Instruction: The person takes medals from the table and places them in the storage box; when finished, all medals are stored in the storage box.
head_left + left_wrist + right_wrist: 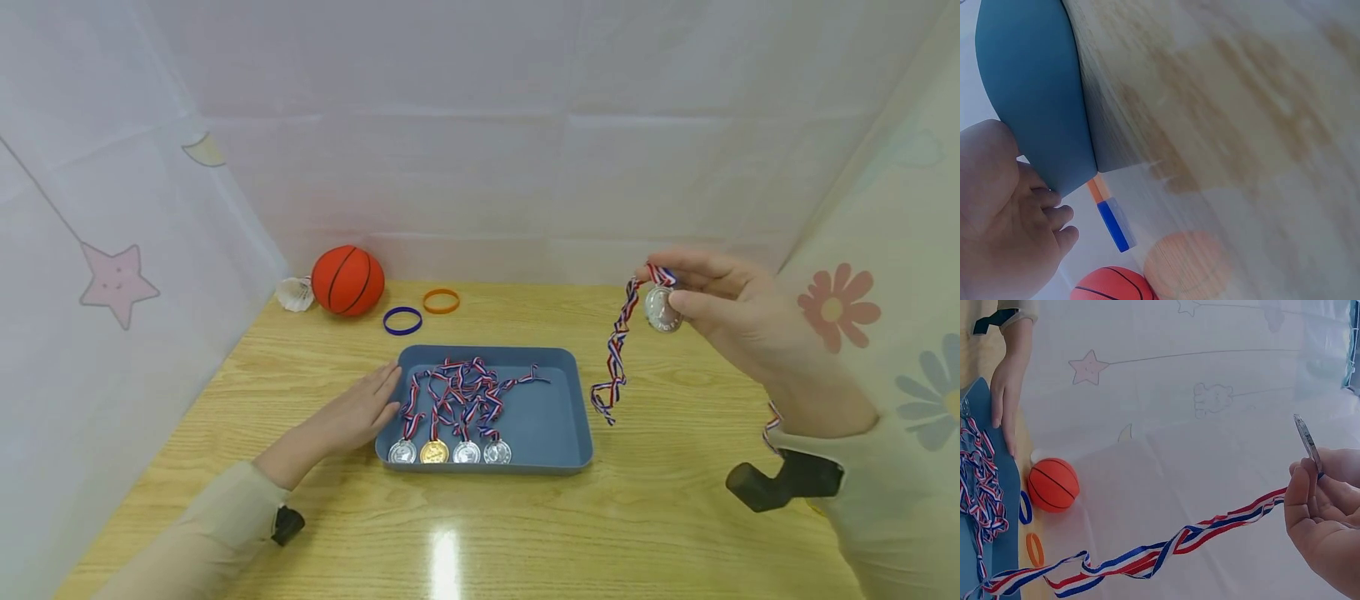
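My right hand (738, 312) pinches a silver medal (663, 310) between thumb and fingers, raised above the table to the right of the blue-grey tray (551, 425). Its red, white and blue ribbon (1179, 542) hangs down, twisted. In the head view, my left hand (358, 410) rests with straight fingers along the tray's left wall. Inside the tray, several medals lie in a row along the near side: a gold medal (434, 452) among silver ones, such as the silver medal (497, 452) at the row's right end. Their ribbons (465, 387) lie tangled behind them.
At the back left stand a red basketball (348, 281) and a white shuttlecock (295, 294). A blue wristband (402, 321) and an orange wristband (441, 301) lie behind the tray. Part of another striped ribbon (772, 425) shows beside my right wrist. Pale printed curtains surround the table.
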`<action>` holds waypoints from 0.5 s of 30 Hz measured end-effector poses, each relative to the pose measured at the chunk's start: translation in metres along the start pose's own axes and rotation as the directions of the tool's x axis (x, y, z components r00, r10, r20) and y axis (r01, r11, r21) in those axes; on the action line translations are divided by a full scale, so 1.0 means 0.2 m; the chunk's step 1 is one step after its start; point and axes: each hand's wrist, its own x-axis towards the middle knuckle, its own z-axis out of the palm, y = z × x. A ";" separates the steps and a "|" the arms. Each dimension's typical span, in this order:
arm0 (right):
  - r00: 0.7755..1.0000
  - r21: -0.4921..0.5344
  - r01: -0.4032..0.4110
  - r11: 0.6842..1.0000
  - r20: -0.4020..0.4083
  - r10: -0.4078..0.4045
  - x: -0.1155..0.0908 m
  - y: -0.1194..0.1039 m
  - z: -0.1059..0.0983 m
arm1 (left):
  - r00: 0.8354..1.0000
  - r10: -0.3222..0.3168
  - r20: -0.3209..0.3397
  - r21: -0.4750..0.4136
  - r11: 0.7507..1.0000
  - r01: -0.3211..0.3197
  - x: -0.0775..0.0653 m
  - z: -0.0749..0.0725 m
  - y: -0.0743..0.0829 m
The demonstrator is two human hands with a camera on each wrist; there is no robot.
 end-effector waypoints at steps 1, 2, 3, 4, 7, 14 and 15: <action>1.000 -0.025 -0.016 1.000 -0.009 0.016 0.00 0.01 0.01 | 1.000 -0.001 0.000 -0.001 1.000 0.001 0.00 0.00 0.00; 1.000 -0.042 -0.029 0.999 -0.012 0.028 0.00 0.02 0.03 | 1.000 -0.003 0.002 -0.004 1.000 0.003 0.00 0.00 0.00; 0.999 -0.054 -0.041 0.998 -0.013 0.040 0.00 0.03 0.04 | 1.000 -0.005 0.003 -0.006 1.000 0.005 0.00 0.00 0.00; 0.999 -0.066 -0.054 0.996 -0.011 0.053 0.00 0.04 0.05 | 1.000 -0.006 0.005 -0.007 1.000 0.006 0.00 0.00 0.00; 0.998 -0.073 -0.059 0.996 0.035 0.061 0.02 0.06 0.09 | 1.000 -0.013 0.013 -0.004 1.000 0.013 0.00 0.00 0.00; 0.997 -0.083 -0.051 0.995 0.055 0.056 0.05 0.08 0.14 | 1.000 -0.009 0.008 -0.002 1.000 0.009 0.00 0.00 0.00; 0.997 -0.078 -0.042 0.996 0.061 0.047 0.06 0.08 0.15 | 1.000 -0.010 0.008 -0.003 1.000 0.010 0.00 0.00 0.00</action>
